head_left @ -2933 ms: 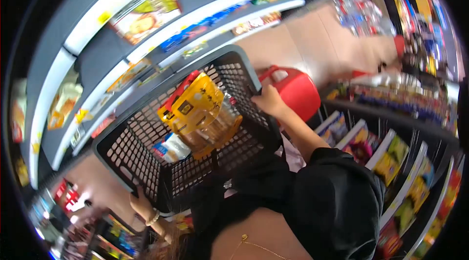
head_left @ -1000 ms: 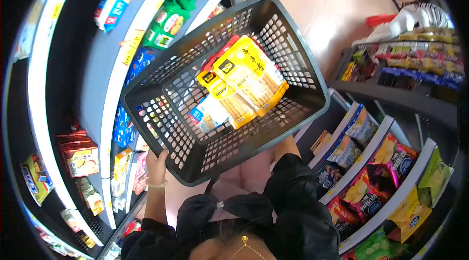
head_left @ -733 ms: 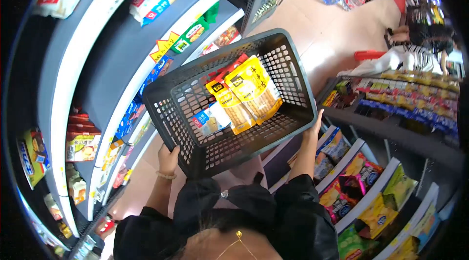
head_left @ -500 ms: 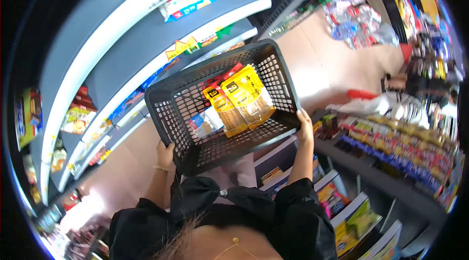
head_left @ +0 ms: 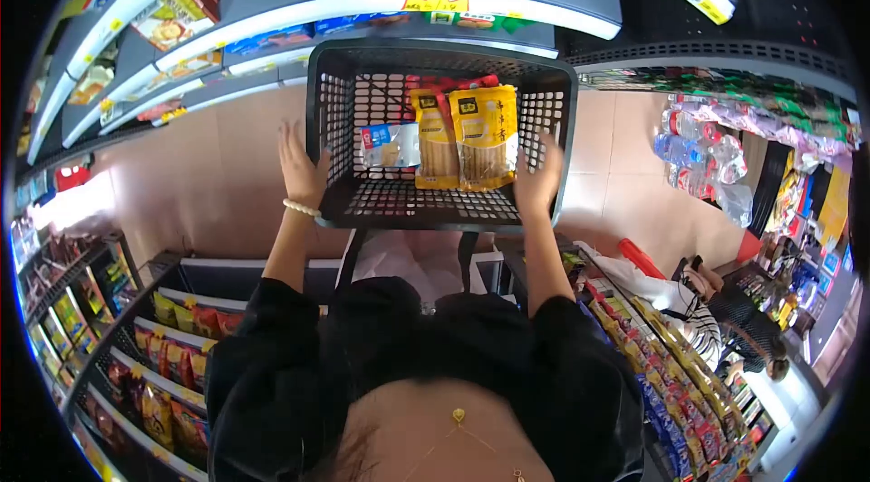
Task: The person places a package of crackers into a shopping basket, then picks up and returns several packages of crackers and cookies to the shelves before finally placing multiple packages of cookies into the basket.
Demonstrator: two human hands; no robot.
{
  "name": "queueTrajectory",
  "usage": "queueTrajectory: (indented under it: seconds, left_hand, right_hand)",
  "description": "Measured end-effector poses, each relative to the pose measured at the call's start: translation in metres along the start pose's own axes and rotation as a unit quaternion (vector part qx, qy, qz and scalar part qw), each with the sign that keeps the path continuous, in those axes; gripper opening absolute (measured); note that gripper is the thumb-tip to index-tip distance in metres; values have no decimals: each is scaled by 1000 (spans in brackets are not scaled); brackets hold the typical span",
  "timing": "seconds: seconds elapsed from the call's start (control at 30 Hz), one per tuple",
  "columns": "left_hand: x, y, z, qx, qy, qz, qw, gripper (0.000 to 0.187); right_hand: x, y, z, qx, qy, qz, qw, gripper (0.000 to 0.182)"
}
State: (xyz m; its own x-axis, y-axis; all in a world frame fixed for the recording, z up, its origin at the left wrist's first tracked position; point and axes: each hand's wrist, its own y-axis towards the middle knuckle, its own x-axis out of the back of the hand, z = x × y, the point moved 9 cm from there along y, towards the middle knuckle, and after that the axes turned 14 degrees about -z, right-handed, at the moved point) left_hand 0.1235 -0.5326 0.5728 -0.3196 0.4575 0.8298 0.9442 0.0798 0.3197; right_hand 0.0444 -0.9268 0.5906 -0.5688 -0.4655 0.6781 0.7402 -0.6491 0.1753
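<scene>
I hold a dark grey plastic shopping basket [head_left: 439, 56] out in front of me with both hands. My left hand [head_left: 301, 169] presses flat against its left wall, a bead bracelet on the wrist. On the opposite wall my right hand [head_left: 538, 181] does the same. Inside lie two yellow snack packs [head_left: 485, 133], a red pack [head_left: 453, 83] behind them and a small blue and white pack [head_left: 390, 144].
Grey shelves with snack packs [head_left: 172, 20] run along the far side of the aisle. Low racks of crisp bags [head_left: 172, 391] stand at lower left and sweets [head_left: 671, 364] at lower right. Bottled water [head_left: 702, 151] is stacked at right. Another person [head_left: 743, 328] crouches at lower right.
My view has swung round and the basket now sits level and square in front of me. Both hands have shifted from under its corners to its side walls.
</scene>
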Motion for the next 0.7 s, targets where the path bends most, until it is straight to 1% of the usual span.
queueTrajectory:
  seconds: [0.03, 0.07, 0.1, 0.17, 0.2, 0.27, 0.3, 0.33, 0.4, 0.43, 0.53, 0.57, 0.67, 0.7]
  left_hand:
    - [9, 2, -18, -15, -30, 6, 999, 59]
    - [12, 1, -31, -32, -60, 13, 998, 59]
    - [7, -6, -32, -17, -101, 26, 994, 57]
    - [2, -18, -36, 12, -170, 42, 984, 54]
    - [1, -23, -38, 26, -198, 48, 979, 53]
    - [5, -31, -38, 67, -227, 82, 968, 51]
    - [4, -36, -32, 111, -248, 104, 957, 50]
    - [5, -39, -26, 154, -269, 128, 942, 49]
    - [12, -42, -13, 178, -273, 150, 933, 48]
    - [14, -44, -1, 194, -272, 156, 930, 46]
    - [17, -43, 25, 219, -297, 170, 914, 42]
    - [17, -40, 33, 221, -309, 173, 909, 41]
    - [31, -7, 29, 97, -247, 171, 949, 38]
    - [34, 2, 29, 127, -268, 176, 939, 39]
  right_hand:
    - [-50, -9, -7, -32, 85, 86, 992, 45]
    - [-111, -31, -28, -72, 82, 199, 974, 47]
    - [-140, -47, 1, -79, 54, 286, 953, 54]
    - [-226, -94, -8, 61, -27, 364, 929, 75]
    - [-240, -107, 8, 115, -107, 399, 903, 81]
    - [-258, -128, 38, 219, -261, 456, 822, 92]
    - [-278, -145, 34, 314, -318, 471, 761, 103]
    - [-291, -154, 30, 339, -337, 456, 751, 94]
    - [-306, -159, 30, 387, -378, 419, 729, 76]
    - [-308, -163, 25, 365, -386, 449, 718, 64]
    - [-314, -164, 26, 318, -337, 456, 759, 101]
    - [-311, -164, 28, 329, -354, 455, 748, 100]
    - [-289, -152, 45, 250, -345, 491, 760, 100]
    - [-274, -145, 57, 258, -330, 464, 781, 101]
